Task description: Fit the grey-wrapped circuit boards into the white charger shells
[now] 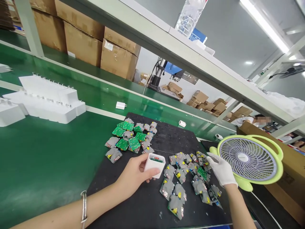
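Observation:
My bare left hand grips a white charger housing, its open end up and the edge of a green circuit board showing inside. My right hand, in a white glove, reaches over the right-hand group of circuit boards, its fingers stretched out and no object visible in them; whether the fingertips touch a board I cannot tell. These boards carry grey filler and yellow parts. Left of the housing lies a second group of boards, several with green sides up. Both groups rest on a black mat.
White chargers stand in rows on the green bench at left. Single chargers lie behind the mat. A lime-green fan stands close to my right hand. A shelf beam crosses above; cardboard boxes sit behind. A person is at far right.

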`<state>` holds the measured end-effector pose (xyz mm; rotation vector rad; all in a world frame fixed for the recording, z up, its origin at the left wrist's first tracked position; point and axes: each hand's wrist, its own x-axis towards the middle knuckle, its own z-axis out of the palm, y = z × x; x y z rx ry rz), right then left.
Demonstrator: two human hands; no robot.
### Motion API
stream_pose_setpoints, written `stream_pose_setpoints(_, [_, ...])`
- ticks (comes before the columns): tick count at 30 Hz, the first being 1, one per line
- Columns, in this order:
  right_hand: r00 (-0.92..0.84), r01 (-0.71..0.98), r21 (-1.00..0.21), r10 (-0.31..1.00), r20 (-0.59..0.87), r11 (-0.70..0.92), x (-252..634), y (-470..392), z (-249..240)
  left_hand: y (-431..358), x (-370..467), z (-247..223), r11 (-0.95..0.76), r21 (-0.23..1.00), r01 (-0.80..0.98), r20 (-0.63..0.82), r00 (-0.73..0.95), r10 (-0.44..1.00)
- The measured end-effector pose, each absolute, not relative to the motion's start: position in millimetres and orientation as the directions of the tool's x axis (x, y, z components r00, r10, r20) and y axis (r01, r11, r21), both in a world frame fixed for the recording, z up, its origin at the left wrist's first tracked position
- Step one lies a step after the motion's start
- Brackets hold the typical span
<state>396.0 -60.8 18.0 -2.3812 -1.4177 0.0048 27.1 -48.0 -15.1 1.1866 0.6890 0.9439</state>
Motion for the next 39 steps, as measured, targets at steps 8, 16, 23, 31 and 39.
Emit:
stream_pose_setpoints(8, [-0.133, 0.89, -0.361, 0.914, 0.383, 0.28, 260, -70, 53, -48, 27, -11, 0.134, 0.975, -0.177, -0.045, 0.43, 0.902])
stream_pose_setpoints(16, [-0.437, 0.757, -0.372, 0.84, 0.321, 0.536, 210, -73, 52, -46, 27, -11, 0.124, 0.98, -0.156, -0.045, 0.431, 0.901])
stream_pose_setpoints(23, [-0.411, 0.752, -0.419, 0.859, 0.304, 0.508, 212, -70, 56, -47, 28, -14, 0.127, 0.977, -0.174, -0.033, 0.461, 0.887])
stream_pose_setpoints(31, [-0.448, 0.723, -0.47, 0.862, 0.238, 0.506, 203, -72, 61, -47, 28, -15, 0.118, 0.977, -0.179, -0.02, 0.47, 0.882])
stream_pose_setpoints(39, [-0.46, 0.681, -0.53, 0.858, 0.228, 0.506, 200, -69, 61, -48, 27, -15, 0.088, 0.984, -0.158, -0.003, 0.477, 0.879])
